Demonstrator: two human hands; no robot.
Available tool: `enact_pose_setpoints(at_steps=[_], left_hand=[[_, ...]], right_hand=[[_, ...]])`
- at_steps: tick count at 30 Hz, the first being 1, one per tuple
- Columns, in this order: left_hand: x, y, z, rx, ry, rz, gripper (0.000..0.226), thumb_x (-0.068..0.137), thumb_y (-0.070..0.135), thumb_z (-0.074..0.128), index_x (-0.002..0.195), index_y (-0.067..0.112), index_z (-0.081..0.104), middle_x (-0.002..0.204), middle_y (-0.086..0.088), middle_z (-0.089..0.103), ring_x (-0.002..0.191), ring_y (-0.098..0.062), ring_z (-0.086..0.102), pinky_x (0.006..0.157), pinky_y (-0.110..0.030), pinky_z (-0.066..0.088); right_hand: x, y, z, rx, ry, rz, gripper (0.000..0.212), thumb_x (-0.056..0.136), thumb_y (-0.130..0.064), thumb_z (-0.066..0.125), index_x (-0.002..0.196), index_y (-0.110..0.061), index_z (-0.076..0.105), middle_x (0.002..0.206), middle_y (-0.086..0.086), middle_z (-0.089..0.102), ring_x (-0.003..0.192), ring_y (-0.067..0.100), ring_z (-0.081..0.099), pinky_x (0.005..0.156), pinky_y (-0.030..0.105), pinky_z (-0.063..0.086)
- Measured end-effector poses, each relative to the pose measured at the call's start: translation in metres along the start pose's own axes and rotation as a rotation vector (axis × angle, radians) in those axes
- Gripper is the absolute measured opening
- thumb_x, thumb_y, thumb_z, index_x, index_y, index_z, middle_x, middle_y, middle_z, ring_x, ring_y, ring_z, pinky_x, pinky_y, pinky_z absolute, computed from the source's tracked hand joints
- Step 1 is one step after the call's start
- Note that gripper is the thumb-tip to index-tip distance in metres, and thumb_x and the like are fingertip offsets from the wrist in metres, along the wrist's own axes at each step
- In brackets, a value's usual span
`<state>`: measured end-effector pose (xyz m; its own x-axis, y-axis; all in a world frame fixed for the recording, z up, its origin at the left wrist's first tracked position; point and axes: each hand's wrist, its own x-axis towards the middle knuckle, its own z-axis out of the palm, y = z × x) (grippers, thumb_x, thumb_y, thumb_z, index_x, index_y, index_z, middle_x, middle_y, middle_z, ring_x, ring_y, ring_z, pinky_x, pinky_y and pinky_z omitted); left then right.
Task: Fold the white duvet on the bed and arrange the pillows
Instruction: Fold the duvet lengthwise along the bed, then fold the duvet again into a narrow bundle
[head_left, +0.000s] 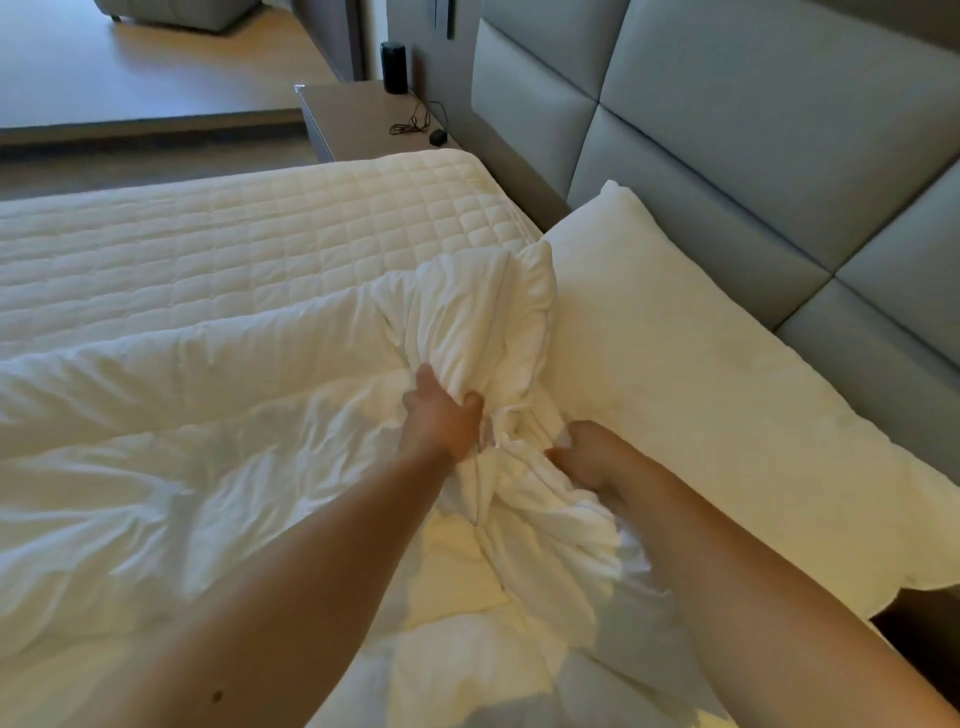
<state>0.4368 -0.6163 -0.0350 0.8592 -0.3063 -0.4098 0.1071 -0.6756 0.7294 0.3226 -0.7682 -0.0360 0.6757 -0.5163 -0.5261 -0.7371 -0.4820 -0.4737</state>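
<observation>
The white duvet (208, 457) lies crumpled over the near half of the bed, bunched into a raised clump at the centre. My left hand (441, 415) grips that clump from the left, fingers closed on the fabric. My right hand (582, 457) clutches a gathered fold of the same duvet just to the right, its fingertips partly buried in cloth. A long white pillow (701, 395) lies along the grey headboard on the right, touching the bunched duvet. The quilted mattress cover (260, 244) shows bare beyond the duvet.
A padded grey headboard (753, 156) runs along the right. A brown bedside table (358, 119) at the far corner carries a black cylinder (393, 67), a cable and a small plug. Wooden floor and a grey sofa base lie at the top left.
</observation>
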Motion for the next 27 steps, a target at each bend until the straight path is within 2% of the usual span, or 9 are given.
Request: enact_pose_setpoints(at_steps=[3,5,8,10,14,16,19,23,27], left_hand=[[-0.008,0.023,0.018,0.084,-0.079,0.102,0.108,0.081,0.065,0.059,0.152,0.030,-0.015,0.161,-0.012,-0.004,0.141,-0.041,0.027,0.113,-0.049,0.031],[-0.003,0.026,0.017,0.126,-0.083,0.123,0.102,0.085,0.048,0.061,0.152,0.032,-0.014,0.158,-0.015,0.002,0.134,-0.039,0.039,0.107,-0.043,0.037],[0.000,0.013,0.003,0.237,0.015,0.086,0.083,0.090,0.035,0.056,0.153,0.033,0.001,0.146,-0.015,0.026,0.116,-0.037,0.054,0.095,-0.040,0.044],[-0.008,0.010,0.008,0.131,-0.040,0.115,0.080,0.091,0.045,0.056,0.153,0.031,0.009,0.145,-0.011,0.031,0.118,-0.037,0.053,0.092,-0.038,0.048],[-0.033,0.029,0.028,-0.513,-0.485,-0.015,0.076,0.080,0.083,0.039,0.140,0.036,0.046,0.145,0.008,0.047,0.137,-0.014,0.039,0.114,-0.038,0.030],[-0.039,0.031,0.019,-0.727,-0.634,-0.105,0.059,0.097,0.064,0.026,0.142,0.032,0.044,0.148,0.009,0.043,0.139,-0.015,0.036,0.116,-0.038,0.027],[-0.035,0.018,0.007,-0.820,-0.710,-0.063,0.055,0.102,0.050,0.029,0.149,0.023,0.035,0.157,0.002,0.030,0.143,-0.024,0.032,0.118,-0.044,0.025],[-0.031,0.010,0.007,-0.736,-0.661,-0.022,0.048,0.099,0.036,0.046,0.146,0.026,0.041,0.135,0.006,0.053,0.129,-0.021,0.050,0.110,-0.041,0.040],[-0.019,0.003,0.008,-0.317,-0.358,0.159,0.073,0.090,0.050,0.057,0.152,0.032,0.022,0.157,-0.002,0.029,0.136,-0.022,0.041,0.112,-0.043,0.036]], right_hand=[[-0.015,-0.015,0.006,0.088,0.160,-0.202,0.017,0.092,-0.019,0.048,0.078,-0.022,0.058,0.079,0.000,0.064,0.072,0.018,0.060,0.063,0.031,0.049],[-0.021,-0.004,-0.011,0.396,0.298,-0.158,0.022,0.088,-0.012,0.053,0.068,-0.019,0.057,0.062,-0.004,0.058,0.059,0.015,0.054,0.053,0.025,0.041],[-0.022,0.027,-0.038,0.679,0.429,0.025,0.012,0.089,-0.013,0.058,0.091,-0.008,0.069,0.077,0.007,0.066,0.071,0.022,0.061,0.063,0.029,0.044],[-0.024,0.021,-0.029,0.815,0.220,0.033,0.022,0.096,-0.023,0.054,0.104,-0.008,0.068,0.088,0.011,0.072,0.081,0.026,0.068,0.073,0.030,0.052],[-0.031,-0.008,-0.010,0.995,-0.176,0.020,0.051,0.096,-0.052,0.041,0.109,-0.012,0.069,0.106,0.013,0.072,0.098,0.025,0.069,0.085,0.035,0.052],[-0.023,-0.001,-0.020,1.070,-0.253,0.045,0.065,0.088,-0.063,0.041,0.119,-0.010,0.065,0.116,0.016,0.068,0.108,0.027,0.065,0.095,0.038,0.048],[-0.010,0.008,-0.034,1.058,-0.393,0.027,0.101,0.063,-0.073,0.070,0.138,-0.008,0.049,0.135,0.019,0.056,0.124,0.032,0.054,0.109,0.047,0.036],[0.005,-0.022,-0.035,0.731,-0.122,-0.006,0.117,0.069,-0.067,0.069,0.153,-0.020,0.003,0.154,0.006,0.031,0.130,0.026,0.045,0.095,0.037,0.046],[0.043,-0.057,-0.057,0.533,0.382,-0.025,0.084,0.085,-0.065,0.048,0.151,-0.018,0.023,0.155,0.006,0.030,0.137,0.028,0.037,0.108,0.043,0.035]])
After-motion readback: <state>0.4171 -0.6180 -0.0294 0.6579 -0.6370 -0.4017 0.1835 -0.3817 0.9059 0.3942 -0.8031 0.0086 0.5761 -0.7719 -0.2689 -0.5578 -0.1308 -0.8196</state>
